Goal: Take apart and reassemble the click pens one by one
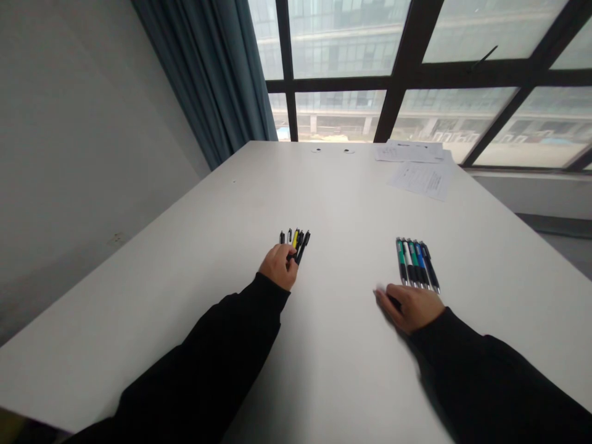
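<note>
On a white table (pixel 333 203) lie two groups of pens. My left hand (pixel 279 266) is curled over the near ends of several black pens and one yellow pen (pixel 296 242), fingers closed on them. My right hand (pixel 409 306) rests on the table at the near ends of a row of green, white and blue pens (pixel 415 263). Its fingers lie low against the table and partly cover the pen tips; whether it grips any pen is unclear. Both arms wear black sleeves.
Printed paper sheets (pixel 422 169) lie at the table's far right, near the window. Two small round marks (pixel 332 150) sit at the far edge. A blue curtain (pixel 213 80) hangs at the back left, and a grey wall runs along the left.
</note>
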Demonstrator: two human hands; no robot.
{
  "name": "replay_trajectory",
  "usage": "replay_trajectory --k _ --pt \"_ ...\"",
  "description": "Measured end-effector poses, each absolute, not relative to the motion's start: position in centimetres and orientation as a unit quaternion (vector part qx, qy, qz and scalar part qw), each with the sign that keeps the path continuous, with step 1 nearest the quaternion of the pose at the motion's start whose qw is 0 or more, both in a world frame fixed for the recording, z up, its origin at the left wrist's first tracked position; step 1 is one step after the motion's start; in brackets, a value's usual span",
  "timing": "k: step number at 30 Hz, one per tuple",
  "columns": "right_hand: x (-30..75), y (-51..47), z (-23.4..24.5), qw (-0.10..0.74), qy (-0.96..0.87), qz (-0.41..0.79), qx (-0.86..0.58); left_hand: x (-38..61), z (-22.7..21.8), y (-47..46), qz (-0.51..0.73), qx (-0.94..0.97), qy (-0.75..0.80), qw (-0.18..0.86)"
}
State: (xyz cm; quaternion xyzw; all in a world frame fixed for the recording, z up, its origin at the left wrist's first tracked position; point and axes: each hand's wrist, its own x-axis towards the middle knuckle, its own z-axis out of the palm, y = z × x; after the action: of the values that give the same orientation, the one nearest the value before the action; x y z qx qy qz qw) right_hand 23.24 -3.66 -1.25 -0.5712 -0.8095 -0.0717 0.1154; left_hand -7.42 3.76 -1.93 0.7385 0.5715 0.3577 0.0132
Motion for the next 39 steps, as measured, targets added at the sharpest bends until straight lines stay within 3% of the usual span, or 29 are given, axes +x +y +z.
replay_trajectory --k 16,25,39 --pt "23.42 -3.62 -1.64 0.115 -0.809 -0.063 -0.573 -7.65 -2.08 4.19 0.384 0.689 0.61 0.076" --pt "23.39 -3.61 -1.42 0.113 -0.812 -0.066 -0.568 -8.07 -2.12 4.35 0.316 0.781 0.539 -0.01" --pt "23.19 -3.71 -1.34 0.119 -0.807 -0.071 -0.574 -7.55 -2.12 3.93 0.252 0.806 0.533 -0.055"
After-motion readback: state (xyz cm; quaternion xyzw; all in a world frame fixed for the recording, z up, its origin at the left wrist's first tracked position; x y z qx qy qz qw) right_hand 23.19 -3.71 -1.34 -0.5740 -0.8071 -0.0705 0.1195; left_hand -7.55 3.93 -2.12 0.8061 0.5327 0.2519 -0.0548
